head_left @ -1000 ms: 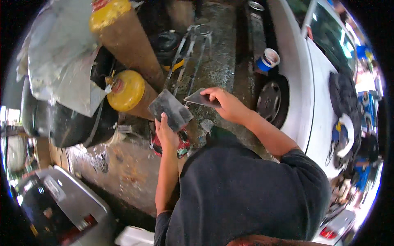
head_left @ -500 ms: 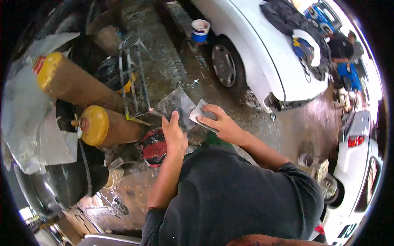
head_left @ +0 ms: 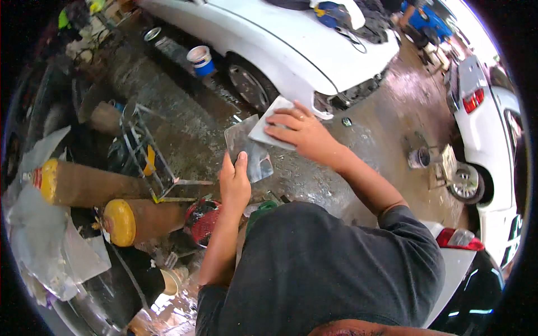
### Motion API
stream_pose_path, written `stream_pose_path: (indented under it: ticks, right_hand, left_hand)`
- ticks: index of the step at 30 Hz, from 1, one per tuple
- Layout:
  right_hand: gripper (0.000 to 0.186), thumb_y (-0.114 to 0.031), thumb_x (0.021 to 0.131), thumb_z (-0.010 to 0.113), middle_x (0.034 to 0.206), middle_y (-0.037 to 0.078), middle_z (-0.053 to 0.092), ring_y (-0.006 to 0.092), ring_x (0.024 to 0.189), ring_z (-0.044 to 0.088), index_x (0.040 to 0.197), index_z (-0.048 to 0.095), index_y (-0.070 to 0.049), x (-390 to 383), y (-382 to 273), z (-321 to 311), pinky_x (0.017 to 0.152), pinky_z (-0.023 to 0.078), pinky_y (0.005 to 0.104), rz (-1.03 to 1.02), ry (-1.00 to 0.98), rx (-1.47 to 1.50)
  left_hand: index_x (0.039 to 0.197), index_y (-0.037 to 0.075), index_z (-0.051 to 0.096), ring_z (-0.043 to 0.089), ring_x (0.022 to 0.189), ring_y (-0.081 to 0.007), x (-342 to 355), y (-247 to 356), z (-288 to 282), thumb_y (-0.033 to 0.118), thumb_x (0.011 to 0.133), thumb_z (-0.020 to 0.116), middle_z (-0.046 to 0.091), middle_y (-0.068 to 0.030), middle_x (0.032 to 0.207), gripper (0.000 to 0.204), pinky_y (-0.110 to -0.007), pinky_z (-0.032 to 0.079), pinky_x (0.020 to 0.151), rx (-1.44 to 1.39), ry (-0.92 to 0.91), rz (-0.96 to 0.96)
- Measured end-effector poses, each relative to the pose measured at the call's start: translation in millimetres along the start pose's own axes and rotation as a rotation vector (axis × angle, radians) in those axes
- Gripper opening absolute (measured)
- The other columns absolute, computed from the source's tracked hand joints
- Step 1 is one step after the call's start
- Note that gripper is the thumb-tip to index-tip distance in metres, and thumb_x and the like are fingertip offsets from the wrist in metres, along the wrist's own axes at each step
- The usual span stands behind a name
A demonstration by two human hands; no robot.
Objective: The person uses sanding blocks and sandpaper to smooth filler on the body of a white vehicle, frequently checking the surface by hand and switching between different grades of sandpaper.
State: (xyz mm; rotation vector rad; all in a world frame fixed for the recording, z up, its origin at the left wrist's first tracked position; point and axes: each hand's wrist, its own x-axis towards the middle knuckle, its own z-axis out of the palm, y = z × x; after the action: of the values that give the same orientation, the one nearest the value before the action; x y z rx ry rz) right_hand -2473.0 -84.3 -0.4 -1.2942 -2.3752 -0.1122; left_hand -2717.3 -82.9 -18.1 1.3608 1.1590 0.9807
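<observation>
Left hand point(head_left: 234, 182) grasps the near edge of a flat grey metal mixing plate point(head_left: 246, 150), thumb on top, plate held level above the wet concrete floor point(head_left: 185, 120) at scene centre. Right hand point(head_left: 300, 131) presses its fingers down on a pale flat rectangular spreader point(head_left: 270, 126), gripping it; the spreader lies across the far right corner of the plate, touching it. Both forearms come up from a dark grey shirt point(head_left: 330, 263) near the lower edge. Left of the plate: two brown gas cylinders with yellow ends point(head_left: 120, 221) lying on their sides, a thin metal wire frame point(head_left: 143, 157) between them and the plate, and a red round can point(head_left: 203, 218) just below the left wrist. Clear plastic sheeting point(head_left: 47, 246) at far left. Far side: white car point(head_left: 291, 47) with a dark wheel point(head_left: 249, 87), and a blue-and-white bucket point(head_left: 200, 60) beside it. A second white car point(head_left: 485, 129) stands at the right.
</observation>
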Motion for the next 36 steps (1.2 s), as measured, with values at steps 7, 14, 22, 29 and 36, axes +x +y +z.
stream_pose_path:
  ticks: [7, 14, 22, 29, 36]
  right_hand:
    - [0.050, -0.011, 0.078, 0.066, 0.134, 0.000, 0.058, 0.0234, 0.131, 0.049, 0.127, 0.063, -0.021, -125, -29, -28, 0.111, 0.037, 0.0553, 0.074, -0.010, 0.106]
    - [0.038, -0.014, 0.083, 0.064, 0.127, -0.001, 0.062, 0.0227, 0.126, 0.054, 0.120, 0.066, -0.023, -247, -65, -63, 0.108, 0.041, 0.0539, 0.128, 0.027, 0.121]
    - [0.040, -0.015, 0.085, 0.060, 0.131, 0.003, 0.060, 0.0253, 0.129, 0.053, 0.124, 0.064, -0.021, -337, -108, -65, 0.109, 0.039, 0.0550, 0.161, -0.065, 0.142]
    - [0.066, -0.002, 0.079, 0.073, 0.145, 0.022, 0.048, 0.0383, 0.130, 0.050, 0.141, 0.056, -0.017, -350, -133, -119, 0.110, 0.040, 0.0416, 0.559, 0.352, 0.478]
    - [0.057, -0.002, 0.082, 0.073, 0.143, 0.021, 0.046, 0.0439, 0.134, 0.045, 0.135, 0.062, -0.020, -329, -134, -116, 0.110, 0.038, 0.0518, 0.258, 0.425, 0.343]
  left_hand:
    - [0.125, -0.005, 0.056, 0.059, 0.104, -0.0202, -47, -1, 97, 0.020, 0.105, 0.050, 0.066, -0.0130, 0.114, 0.033, -0.034, 0.045, 0.094, 0.054, -0.057, 0.121]
    - [0.123, -0.004, 0.057, 0.067, 0.098, -0.0370, -116, -7, 174, 0.021, 0.104, 0.050, 0.069, -0.0249, 0.108, 0.032, -0.043, 0.049, 0.085, 0.078, -0.142, 0.187]
    - [0.132, -0.010, 0.049, 0.064, 0.106, -0.0363, -163, 20, 223, 0.025, 0.106, 0.050, 0.065, -0.0279, 0.118, 0.045, -0.042, 0.048, 0.091, 0.039, -0.121, 0.228]
    - [0.138, -0.004, 0.045, 0.061, 0.112, -0.0282, -161, 27, 236, 0.025, 0.105, 0.053, 0.057, -0.0174, 0.133, 0.045, -0.039, 0.047, 0.098, -0.180, -0.129, 0.181]
    - [0.138, 0.000, 0.044, 0.063, 0.111, -0.0299, -188, 9, 245, 0.016, 0.102, 0.055, 0.058, -0.0148, 0.125, 0.041, -0.047, 0.056, 0.090, -0.749, -0.218, -0.189]
